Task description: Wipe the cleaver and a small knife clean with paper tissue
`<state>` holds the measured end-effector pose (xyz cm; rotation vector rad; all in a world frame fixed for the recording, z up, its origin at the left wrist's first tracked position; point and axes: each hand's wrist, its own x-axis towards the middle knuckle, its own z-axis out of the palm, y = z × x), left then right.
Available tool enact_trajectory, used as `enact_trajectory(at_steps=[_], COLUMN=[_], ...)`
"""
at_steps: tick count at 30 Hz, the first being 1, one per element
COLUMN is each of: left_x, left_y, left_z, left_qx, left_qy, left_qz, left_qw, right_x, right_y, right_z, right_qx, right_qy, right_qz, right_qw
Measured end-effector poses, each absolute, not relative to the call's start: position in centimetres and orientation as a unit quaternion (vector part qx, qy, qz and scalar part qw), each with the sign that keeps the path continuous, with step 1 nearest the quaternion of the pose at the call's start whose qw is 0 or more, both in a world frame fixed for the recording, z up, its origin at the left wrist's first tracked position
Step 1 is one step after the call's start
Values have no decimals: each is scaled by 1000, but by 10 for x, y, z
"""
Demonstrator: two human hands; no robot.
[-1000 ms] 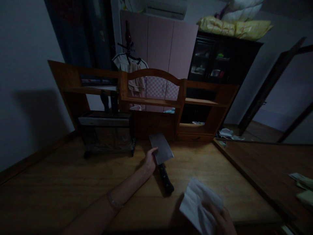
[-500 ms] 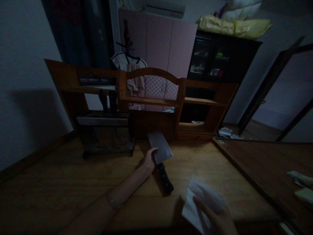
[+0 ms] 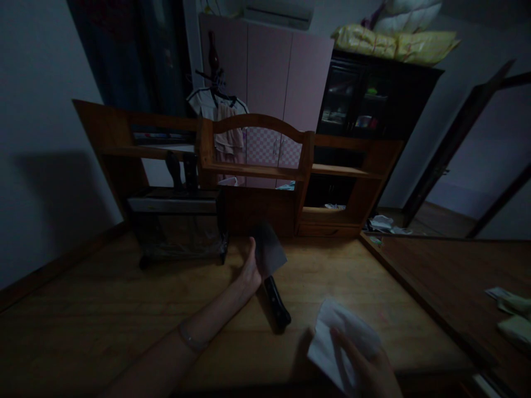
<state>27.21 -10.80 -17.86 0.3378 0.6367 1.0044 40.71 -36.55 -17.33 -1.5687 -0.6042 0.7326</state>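
Observation:
In the head view, a cleaver (image 3: 271, 251) with a broad metal blade and a black riveted handle is tilted at mid-desk, its handle towards me. My left hand (image 3: 249, 272) holds it at the blade's left side, the thumb raised along the edge and the other fingers hidden behind the metal. At the lower right, my right hand (image 3: 365, 362) grips a creased white cloth or paper towel (image 3: 332, 326) between thumb and fingers, apart from the cleaver.
A knife block (image 3: 176, 207) with two dark handles sticking up stands at the left on the wooden desk (image 3: 124, 309). A wooden shelf unit (image 3: 259, 172) rises along the back edge. A brown surface (image 3: 448, 265) adjoins on the right, with pale packets (image 3: 514, 334) on it.
My left thumb has lifted off the blade's face, and the blade has turned a little, looking darker. The cleaver has shifted slightly left. My right hand keeps the white cloth or paper towel nearly still.

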Motion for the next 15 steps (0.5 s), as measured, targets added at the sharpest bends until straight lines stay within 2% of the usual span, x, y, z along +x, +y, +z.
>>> enact_trajectory(at_steps=[4,9,12,15], left_x=[268,263,263,262], left_y=[-102,-91,-90,-91], left_z=[-187,-206,-211,-211], left_qx=[155,177,179,186], left_qy=[287,184,162,136], left_qz=[475,472,466,452], left_qw=[817,844,851,862], right_x=[411,413,409,400], right_y=[-367,-363,-354,-336], right_z=[-176,-178,-171,-166], right_qx=[-686,-708,-759,-741], right_qy=[-240,-234,-275,-383], right_qz=[317,318,215,114], right_qw=[609,585,550,539])
